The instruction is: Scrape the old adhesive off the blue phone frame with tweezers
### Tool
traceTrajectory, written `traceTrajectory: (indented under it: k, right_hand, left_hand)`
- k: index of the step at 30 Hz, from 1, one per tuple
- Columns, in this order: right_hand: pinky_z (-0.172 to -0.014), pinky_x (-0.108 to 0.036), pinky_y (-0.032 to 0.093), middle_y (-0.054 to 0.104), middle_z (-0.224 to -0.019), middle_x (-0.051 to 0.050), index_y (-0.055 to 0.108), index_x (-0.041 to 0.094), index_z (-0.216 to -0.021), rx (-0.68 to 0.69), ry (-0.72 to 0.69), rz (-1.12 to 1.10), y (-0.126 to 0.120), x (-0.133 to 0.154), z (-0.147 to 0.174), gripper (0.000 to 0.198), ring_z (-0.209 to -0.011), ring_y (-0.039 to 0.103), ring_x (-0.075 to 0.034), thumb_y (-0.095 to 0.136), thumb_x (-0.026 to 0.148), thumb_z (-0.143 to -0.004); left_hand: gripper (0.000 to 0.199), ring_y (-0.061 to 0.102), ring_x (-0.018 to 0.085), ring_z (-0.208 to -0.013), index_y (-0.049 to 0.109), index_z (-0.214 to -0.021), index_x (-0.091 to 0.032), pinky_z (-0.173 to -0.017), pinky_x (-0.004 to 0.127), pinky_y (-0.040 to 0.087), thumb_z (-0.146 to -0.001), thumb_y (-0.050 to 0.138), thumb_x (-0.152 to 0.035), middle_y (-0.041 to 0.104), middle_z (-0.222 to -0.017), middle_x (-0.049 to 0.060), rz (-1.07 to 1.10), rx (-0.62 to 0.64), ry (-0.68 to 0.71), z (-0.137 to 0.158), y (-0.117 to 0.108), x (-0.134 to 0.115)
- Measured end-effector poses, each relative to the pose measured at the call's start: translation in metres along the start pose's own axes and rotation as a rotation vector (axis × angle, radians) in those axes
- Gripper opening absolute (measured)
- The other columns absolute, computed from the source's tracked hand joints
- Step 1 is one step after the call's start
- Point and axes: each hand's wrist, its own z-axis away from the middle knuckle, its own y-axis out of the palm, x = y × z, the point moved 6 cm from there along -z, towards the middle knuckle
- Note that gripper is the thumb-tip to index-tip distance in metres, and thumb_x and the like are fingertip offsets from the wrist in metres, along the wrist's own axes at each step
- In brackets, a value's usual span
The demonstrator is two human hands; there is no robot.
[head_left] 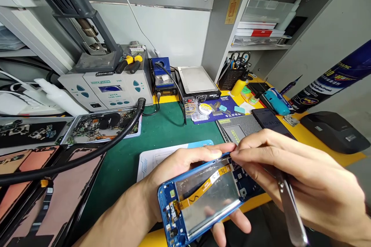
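My left hand [187, 158] is closed around an opened smartphone [171, 224] with a blue frame, tilted above the bench. Its thumb lies along the upper edge, and fingertips show beneath the lower edge. Across the bare silver middle of the phone runs an orange ribbon cable [199, 192]. Small circuit parts sit at both ends. My right hand [292, 162] has its thumb and fingertips pinched at the phone's far upper corner, beside the left index fingertip. Metal tweezers [292, 212] rest in this hand, their broad end pointing down; fingers hide their tips.
A hot air station [107, 88] stands at back left, its black hose [124, 135] crossing the left side. Opened phone panels [69, 189] lie at left. Behind the hands are a heating plate [198, 81], a white mat [150, 158] and a dark phone [266, 119].
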Motion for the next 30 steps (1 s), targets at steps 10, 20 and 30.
traceTrajectory:
  k: [10,20,30]
  right_hand:
    - [-0.071,-0.024,0.062,0.072,-0.101,-0.007,0.063,0.017,-0.116,0.012,-0.138,0.321,0.003,0.013,0.009,0.018,-0.083,0.077,-0.014,0.056,0.027,-0.102]
    - [-0.058,-0.022,0.057,0.071,-0.099,-0.007,0.059,0.018,-0.121,0.082,-0.125,0.244,0.005,0.014,0.006,0.034,-0.083,0.076,-0.018,0.067,0.040,-0.096]
    - [-0.058,-0.026,0.046,0.067,-0.103,-0.005,0.061,0.022,-0.124,0.113,-0.139,0.362,0.001,0.016,0.013,0.034,-0.079,0.067,-0.014,0.053,0.009,-0.094]
  left_hand:
    - [0.060,0.080,0.026,-0.078,0.030,-0.160,-0.024,-0.062,0.031,0.062,-0.103,0.016,-0.037,0.079,-0.095,0.020,-0.086,-0.074,0.004,0.001,0.003,0.003]
    - [0.056,0.079,0.030,-0.084,0.043,-0.153,-0.024,-0.052,0.029,0.058,-0.100,0.028,-0.036,0.077,-0.097,0.016,-0.143,-0.070,0.037,0.002,0.002,0.001]
    - [0.041,0.077,0.019,-0.069,0.073,-0.125,-0.019,-0.054,0.026,0.062,-0.095,0.045,-0.027,0.075,-0.092,0.009,-0.072,-0.071,0.116,0.003,0.008,-0.003]
